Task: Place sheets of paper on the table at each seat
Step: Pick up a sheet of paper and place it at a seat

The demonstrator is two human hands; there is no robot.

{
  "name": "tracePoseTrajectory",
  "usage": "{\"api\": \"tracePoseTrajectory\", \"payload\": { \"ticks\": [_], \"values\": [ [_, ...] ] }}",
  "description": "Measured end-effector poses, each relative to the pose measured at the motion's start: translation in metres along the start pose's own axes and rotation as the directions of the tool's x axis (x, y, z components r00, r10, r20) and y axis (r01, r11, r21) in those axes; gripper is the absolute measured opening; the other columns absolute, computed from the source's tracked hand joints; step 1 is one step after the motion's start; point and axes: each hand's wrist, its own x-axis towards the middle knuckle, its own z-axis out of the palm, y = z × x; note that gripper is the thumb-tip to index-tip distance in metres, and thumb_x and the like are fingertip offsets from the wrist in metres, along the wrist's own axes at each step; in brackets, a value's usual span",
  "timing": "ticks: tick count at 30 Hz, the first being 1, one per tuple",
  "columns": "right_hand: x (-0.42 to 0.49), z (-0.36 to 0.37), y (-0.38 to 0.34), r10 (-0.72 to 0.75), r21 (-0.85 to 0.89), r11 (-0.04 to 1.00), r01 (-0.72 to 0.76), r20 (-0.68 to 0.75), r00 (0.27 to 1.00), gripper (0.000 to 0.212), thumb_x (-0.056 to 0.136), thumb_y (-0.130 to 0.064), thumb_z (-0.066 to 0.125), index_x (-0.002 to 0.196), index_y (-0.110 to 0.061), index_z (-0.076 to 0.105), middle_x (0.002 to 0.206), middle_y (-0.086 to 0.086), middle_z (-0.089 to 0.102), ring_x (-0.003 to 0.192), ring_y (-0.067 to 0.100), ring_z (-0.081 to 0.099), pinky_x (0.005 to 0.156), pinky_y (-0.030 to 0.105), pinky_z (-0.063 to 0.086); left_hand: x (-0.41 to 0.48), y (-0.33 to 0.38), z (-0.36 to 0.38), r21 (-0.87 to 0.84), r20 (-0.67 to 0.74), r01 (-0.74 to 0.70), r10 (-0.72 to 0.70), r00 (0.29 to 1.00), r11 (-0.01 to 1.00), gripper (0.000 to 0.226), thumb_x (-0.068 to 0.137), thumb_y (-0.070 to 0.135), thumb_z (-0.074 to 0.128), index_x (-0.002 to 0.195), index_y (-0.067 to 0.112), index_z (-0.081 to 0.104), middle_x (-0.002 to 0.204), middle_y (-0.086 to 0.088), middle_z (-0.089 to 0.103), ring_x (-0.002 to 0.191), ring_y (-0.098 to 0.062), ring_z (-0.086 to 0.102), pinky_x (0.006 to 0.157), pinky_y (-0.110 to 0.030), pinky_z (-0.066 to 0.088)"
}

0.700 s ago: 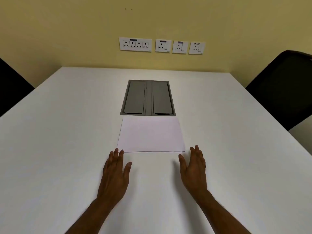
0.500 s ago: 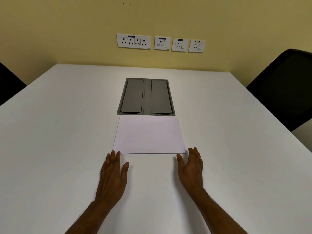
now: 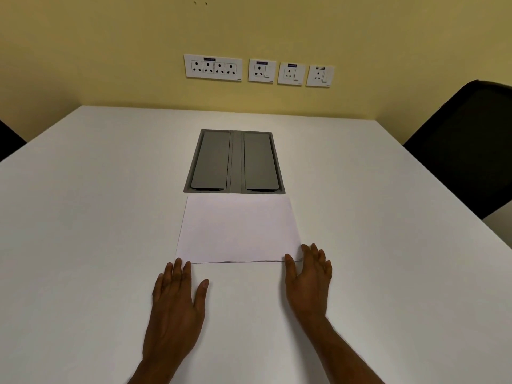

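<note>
The paper (image 3: 238, 230) lies flat just before the grey hatch (image 3: 234, 162). Both hands, left hand (image 3: 174, 306) and right hand (image 3: 309, 284), are open at its near corners, gripping nothing. A careless pull could slide it askew.

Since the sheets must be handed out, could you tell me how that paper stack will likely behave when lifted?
The paper stack looks thin, so it will probably be light and sag if held at one edge. It lies flat on the smooth table, so it may slide rather than lift. The hands sit open at its near corners.
</note>
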Motion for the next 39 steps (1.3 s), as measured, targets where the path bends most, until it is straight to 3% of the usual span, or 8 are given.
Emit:
{"api": "tracePoseTrajectory", "payload": {
  "ticks": [11, 16, 20, 24, 27, 32, 35, 39],
  "values": [
    [0.012, 0.005, -0.019, 0.112, 0.317, 0.947, -0.055, -0.165, 0.980, 0.024, 0.096, -0.016, 0.064, 0.117, -0.005, 0.067, 0.132, 0.012, 0.064, 0.136, 0.030, 0.048, 0.120, 0.050, 0.021, 0.000, 0.001, 0.000, -0.021, 0.009, 0.015, -0.015, 1.000, 1.000, 0.073, 0.097, 0.055, 0.022, 0.156, 0.014, 0.022, 0.166, -0.003, 0.016, 0.155, -0.016, 0.007, 0.127, -0.037, 0.006],
    [0.015, 0.000, -0.037, 0.118, 0.405, 0.914, 0.001, -0.268, 0.956, 0.016, 0.096, -0.020, 0.057, 0.096, -0.014, 0.071, 0.088, 0.002, 0.074, 0.083, 0.021, 0.067, 0.083, 0.041, 0.054, 0.000, 0.000, 0.002, -0.040, -0.005, 0.015, -0.015, 1.000, 0.999, 0.072, 0.096, 0.054, 0.024, 0.156, 0.014, 0.024, 0.166, -0.002, 0.018, 0.155, -0.015, 0.008, 0.127, -0.036, 0.006],
    [0.017, -0.004, -0.050, 0.264, 0.607, 0.788, -0.103, -0.181, 0.947, 0.015, 0.096, -0.011, 0.057, 0.093, -0.018, 0.070, 0.082, -0.003, 0.073, 0.075, 0.010, 0.068, 0.066, 0.018, 0.050, -0.002, 0.001, 0.002, -0.080, -0.030, 0.025, -0.028, 0.999, 0.996, 0.072, 0.096, 0.053, 0.027, 0.156, 0.014, 0.024, 0.165, -0.003, 0.020, 0.154, -0.016, 0.011, 0.126, -0.033, 0.006],
    [0.022, -0.019, -0.054, 0.483, 0.832, 0.483, -0.273, 0.007, 0.876, 0.018, 0.090, -0.002, 0.058, 0.093, -0.013, 0.072, 0.089, 0.006, 0.075, 0.074, 0.025, 0.074, 0.073, 0.033, 0.058, -0.003, 0.006, -0.010, -0.217, -0.064, 0.037, -0.052, 0.997, 0.976, 0.068, 0.097, 0.049, 0.030, 0.156, 0.016, 0.024, 0.164, 0.000, 0.023, 0.153, -0.014, 0.015, 0.125, -0.032, 0.011],
    [0.016, -0.036, -0.054, 0.547, 0.890, 0.320, -0.326, 0.107, 0.830, 0.018, 0.089, 0.002, 0.061, 0.092, -0.012, 0.072, 0.095, 0.009, 0.074, 0.071, 0.026, 0.073, 0.064, 0.025, 0.057, -0.005, 0.014, -0.029, -0.477, -0.118, 0.068, -0.141, 0.983, 0.876, 0.063, 0.096, 0.042, 0.038, 0.154, 0.016, 0.031, 0.161, 0.000, 0.032, 0.150, -0.014, 0.025, 0.123, -0.036, 0.021],
    [-0.003, -0.066, -0.051, 0.564, 0.897, 0.243, -0.370, 0.180, 0.806, 0.016, 0.090, 0.001, 0.063, 0.094, -0.013, 0.071, 0.099, 0.010, 0.074, 0.070, 0.023, 0.073, 0.060, 0.021, 0.057, 0.003, 0.035, -0.062, -0.764, -0.027, 0.248, -0.414, 0.910, 0.595, 0.064, 0.096, 0.051, 0.043, 0.153, 0.022, 0.034, 0.157, 0.003, 0.040, 0.145, -0.013, 0.036, 0.114, -0.025, 0.027],
    [-0.019, -0.088, -0.053, 0.580, 0.893, 0.211, -0.398, 0.214, 0.786, 0.016, 0.090, 0.001, 0.064, 0.099, -0.011, 0.071, 0.101, 0.013, 0.074, 0.071, 0.023, 0.074, 0.062, 0.023, 0.056, 0.006, 0.052, -0.084, -0.849, 0.094, 0.322, -0.481, 0.872, 0.418, 0.059, 0.097, 0.043, 0.055, 0.149, 0.019, 0.040, 0.147, -0.004, 0.053, 0.134, -0.019, 0.050, 0.105, -0.027, 0.037],
    [-0.045, -0.127, -0.059, 0.589, 0.898, 0.185, -0.398, 0.223, 0.777, 0.014, 0.091, 0.001, 0.064, 0.096, -0.011, 0.070, 0.100, 0.015, 0.074, 0.070, 0.024, 0.073, 0.062, 0.025, 0.056, -0.010, 0.068, -0.116, -0.864, 0.177, 0.372, -0.487, 0.855, 0.340, 0.048, 0.094, 0.020, 0.065, 0.140, 0.017, 0.052, 0.138, -0.013, 0.060, 0.125, -0.027, 0.058, 0.107, -0.039, 0.046]
  ]
}}
